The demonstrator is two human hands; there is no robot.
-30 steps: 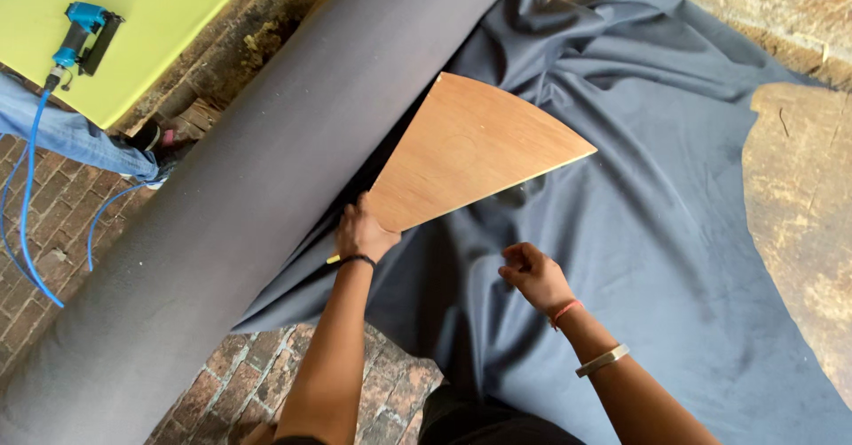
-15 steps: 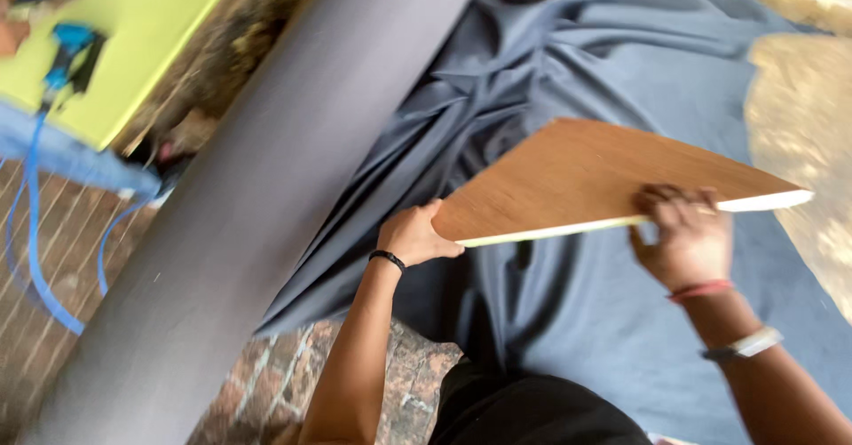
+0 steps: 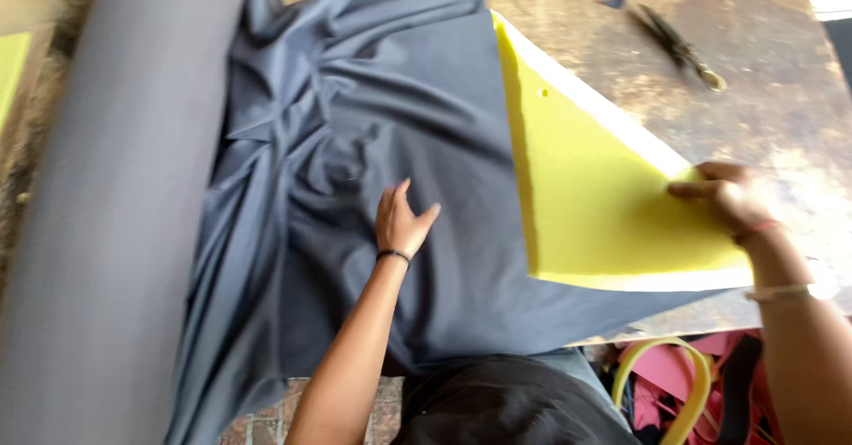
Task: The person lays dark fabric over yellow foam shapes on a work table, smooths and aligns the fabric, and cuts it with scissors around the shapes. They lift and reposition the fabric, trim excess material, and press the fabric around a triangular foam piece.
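Observation:
A fan-shaped panel shows its yellow foam face, lying partly on grey-blue cloth and partly on a worn table top. My right hand grips the panel's right corner. My left hand rests flat and open on the cloth, fingers spread, left of the panel. A dark band sits on my left wrist, and a red band and a bracelet are on my right wrist.
A thick grey fabric roll runs along the left. Dark scissors lie on the table at the upper right. Pink and yellow items sit below the table edge at lower right. Brick floor shows at the bottom.
The panel was lifted from beside the roll, carried right and turned over, wooden face giving way to yellow foam. My left hand let go and now lies on the cloth.

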